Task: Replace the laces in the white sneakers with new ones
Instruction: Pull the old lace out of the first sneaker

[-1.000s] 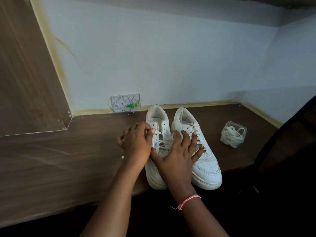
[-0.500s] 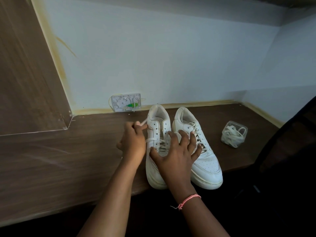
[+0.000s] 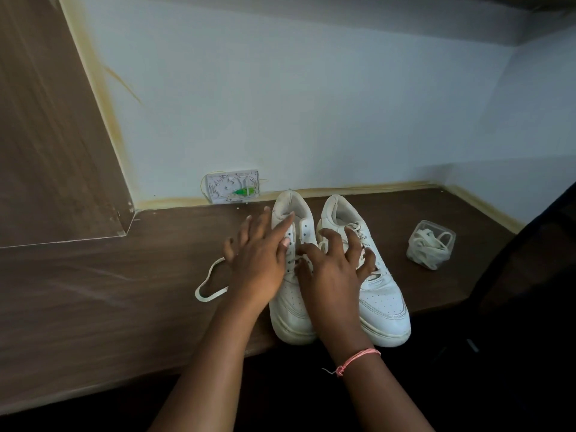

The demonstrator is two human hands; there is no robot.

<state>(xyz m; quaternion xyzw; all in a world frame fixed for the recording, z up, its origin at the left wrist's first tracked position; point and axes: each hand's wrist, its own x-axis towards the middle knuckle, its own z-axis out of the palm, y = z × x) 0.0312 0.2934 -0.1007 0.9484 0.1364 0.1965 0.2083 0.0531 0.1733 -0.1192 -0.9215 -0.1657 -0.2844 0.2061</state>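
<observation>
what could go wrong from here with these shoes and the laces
Both sneakers' toes overhang the desk edge, so a tug on the old lace by the left hand might tip one off. The right hand spans both shoes and may snag the right sneaker's laces.

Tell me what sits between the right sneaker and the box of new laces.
Nothing: in the head view only bare brown desktop lies between the right sneaker and the clear box of laces. They stand apart, not touching.
</observation>
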